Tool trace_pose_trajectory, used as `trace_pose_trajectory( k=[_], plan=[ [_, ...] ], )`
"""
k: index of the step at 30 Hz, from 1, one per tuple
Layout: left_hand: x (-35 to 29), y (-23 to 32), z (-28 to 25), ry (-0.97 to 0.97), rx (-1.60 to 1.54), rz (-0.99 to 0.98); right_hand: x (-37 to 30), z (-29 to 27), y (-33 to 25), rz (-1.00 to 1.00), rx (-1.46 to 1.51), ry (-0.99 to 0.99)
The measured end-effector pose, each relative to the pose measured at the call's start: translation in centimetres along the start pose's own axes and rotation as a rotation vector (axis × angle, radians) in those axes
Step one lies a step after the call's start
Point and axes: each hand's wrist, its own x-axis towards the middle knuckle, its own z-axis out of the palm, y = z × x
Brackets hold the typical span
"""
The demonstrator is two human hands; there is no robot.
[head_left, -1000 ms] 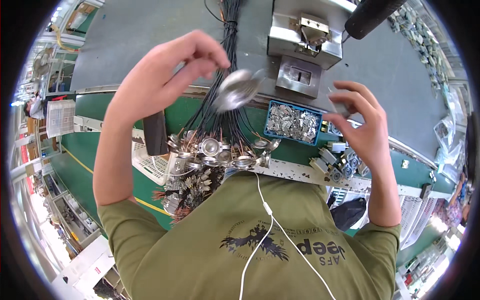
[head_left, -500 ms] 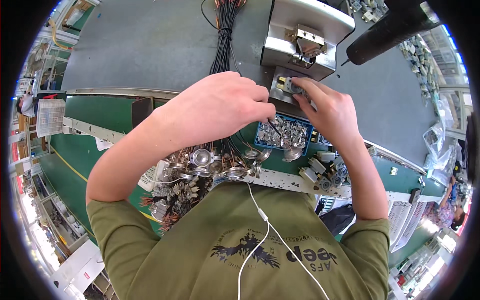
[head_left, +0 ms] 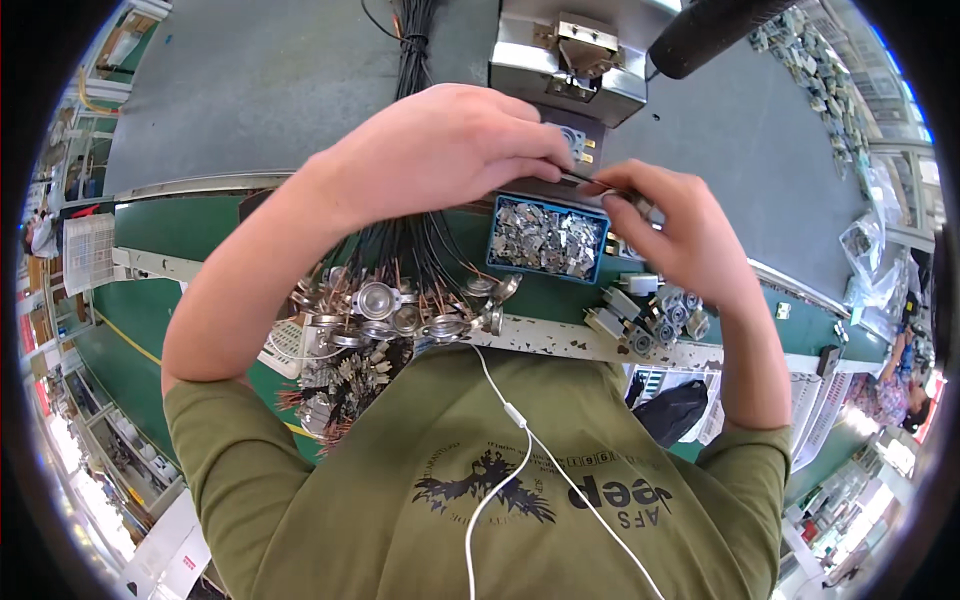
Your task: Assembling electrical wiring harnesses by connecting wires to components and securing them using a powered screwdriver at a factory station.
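My left hand [head_left: 475, 145] is closed in a pinch on a thin black wire [head_left: 574, 177]. Its upper fingers lie beside a grey plug-like part [head_left: 573, 137] with brass prongs, which sits on a metal block in front of the machine. On the other side, my right hand [head_left: 670, 220] pinches the same wire, which runs short and taut between both hands. Something small shows partly under the right fingers; I cannot make out what it is. Just below the hands stands a blue tray [head_left: 545, 271] full of small metal clips [head_left: 548, 238].
A metal press-like fixture [head_left: 570, 60] stands behind the hands, a dark cylindrical tool [head_left: 690, 40] at its right. Black wires [head_left: 413, 75] with round metal caps [head_left: 376, 300] hang over the left front edge. More grey plug parts [head_left: 665, 318] lie at the right front.
My right hand has left the grey part and moved down to the wire. My left hand has brought the wire up beside the grey part; the round metal cap no longer hangs over the tray.
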Motion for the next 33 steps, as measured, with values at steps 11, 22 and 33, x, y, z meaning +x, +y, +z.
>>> trace_pose_trajectory(
  k=[11,22,33],
  plan=[
    [0.2,0.4,0.1,0.020,0.080,-0.061,-2.4,2.8,1.8,-0.040,0.080,0.372],
    [0.4,0.5,-2.4,0.039,0.099,-0.078,0.3,2.8,1.4,0.123,1.015,0.070],
    [0.0,0.7,0.8,0.059,-0.364,-0.254,0.3,5.9,0.5,-0.086,0.938,0.608]
  ],
)
